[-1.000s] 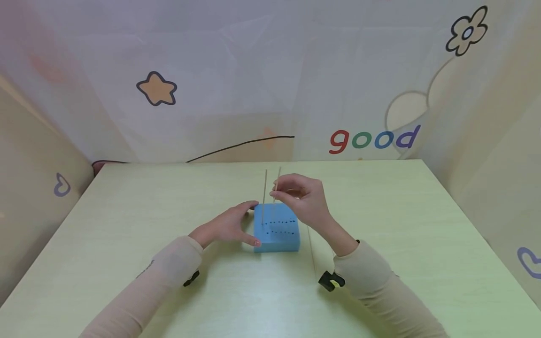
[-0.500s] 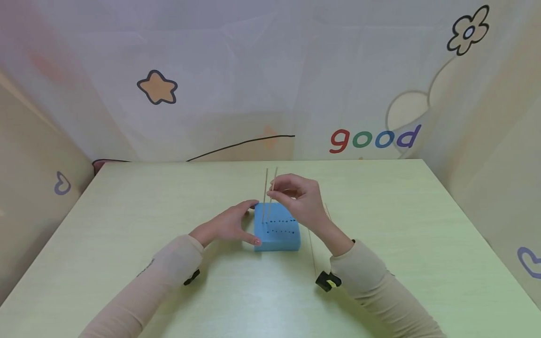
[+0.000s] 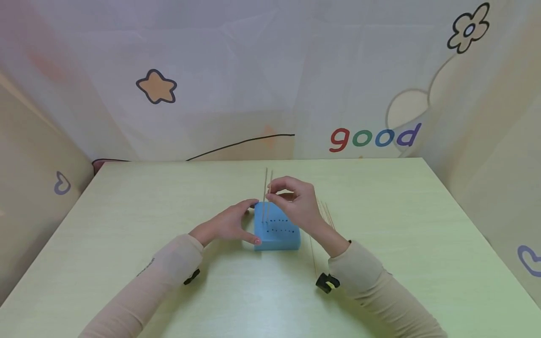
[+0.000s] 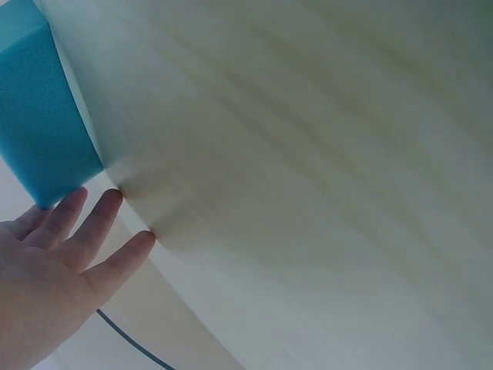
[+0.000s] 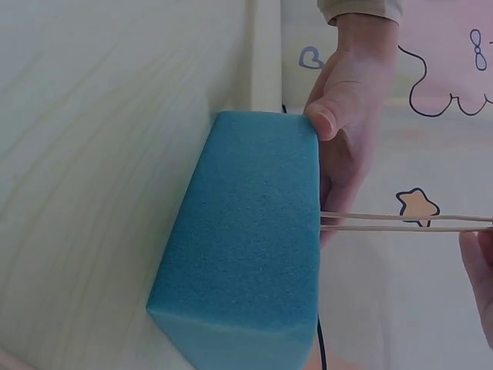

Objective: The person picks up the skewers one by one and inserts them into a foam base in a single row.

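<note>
A blue foam block (image 3: 276,245) with rows of small dark holes in its top sits mid-table. My left hand (image 3: 226,226) holds its left side, thumb at the front corner and fingers at the back; in the left wrist view the fingers (image 4: 100,223) look spread beside the block (image 4: 46,108). My right hand (image 3: 297,202) pinches a thin wooden stick (image 3: 271,176) upright, its lower end at a hole. Close to its left, another wooden stick (image 3: 265,180) stands in the block unheld. Both run nearly parallel in the right wrist view.
Several thin sticks (image 3: 328,217) lie on the table right of the block, partly hidden by my right forearm. One more stick (image 3: 313,258) lies nearer the front. A printed cloth (image 3: 236,94) hangs behind the pale table (image 3: 148,202).
My right hand has shifted left and slightly down with its stick, which now stands closer to the other one. More sticks on the table show. The left hand and block stay put.
</note>
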`<action>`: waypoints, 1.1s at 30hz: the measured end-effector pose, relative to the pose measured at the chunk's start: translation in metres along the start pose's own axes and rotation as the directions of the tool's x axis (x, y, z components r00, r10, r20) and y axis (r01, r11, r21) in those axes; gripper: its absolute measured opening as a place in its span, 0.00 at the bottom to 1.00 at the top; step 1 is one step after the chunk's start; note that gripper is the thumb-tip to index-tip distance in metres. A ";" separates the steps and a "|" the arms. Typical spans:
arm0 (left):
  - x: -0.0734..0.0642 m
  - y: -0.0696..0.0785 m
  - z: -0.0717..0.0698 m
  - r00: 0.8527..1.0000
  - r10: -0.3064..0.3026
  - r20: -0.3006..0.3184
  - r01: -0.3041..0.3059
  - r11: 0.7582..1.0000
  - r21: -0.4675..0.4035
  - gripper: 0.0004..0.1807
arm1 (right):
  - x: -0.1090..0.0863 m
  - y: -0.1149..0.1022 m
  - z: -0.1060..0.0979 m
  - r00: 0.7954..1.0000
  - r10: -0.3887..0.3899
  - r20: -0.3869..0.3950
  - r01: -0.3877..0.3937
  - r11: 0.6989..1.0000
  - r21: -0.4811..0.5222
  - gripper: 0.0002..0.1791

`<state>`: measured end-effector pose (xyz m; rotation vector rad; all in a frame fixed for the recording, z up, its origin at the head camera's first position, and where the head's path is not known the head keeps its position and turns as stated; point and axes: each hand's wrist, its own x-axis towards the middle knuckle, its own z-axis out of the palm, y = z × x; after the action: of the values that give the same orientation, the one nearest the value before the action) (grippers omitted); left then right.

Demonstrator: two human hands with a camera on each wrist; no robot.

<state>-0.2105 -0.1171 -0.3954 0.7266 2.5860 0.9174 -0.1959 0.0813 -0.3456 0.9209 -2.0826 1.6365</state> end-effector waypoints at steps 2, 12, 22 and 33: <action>0.000 -0.001 0.000 1.000 -0.003 -0.002 0.003 1.000 -0.001 0.56 | 0.000 0.001 0.000 1.000 -0.006 0.007 0.006 1.000 0.001 0.06; 0.001 0.001 0.001 1.000 0.000 0.006 0.000 1.000 -0.017 0.56 | 0.001 0.000 0.000 1.000 0.009 0.020 -0.008 1.000 -0.028 0.05; 0.004 0.000 0.004 1.000 -0.009 0.009 0.009 1.000 -0.020 0.56 | -0.003 -0.014 -0.019 0.994 0.067 0.081 -0.068 0.998 0.012 0.09; 0.000 0.002 0.000 0.999 -0.034 0.014 0.034 0.999 -0.002 0.58 | -0.003 -0.018 -0.070 0.949 0.260 0.176 -0.228 0.956 -0.182 0.12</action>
<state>-0.2094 -0.1158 -0.3941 0.6841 2.5768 0.9016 -0.1907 0.1460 -0.3148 0.8289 -2.5124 1.5134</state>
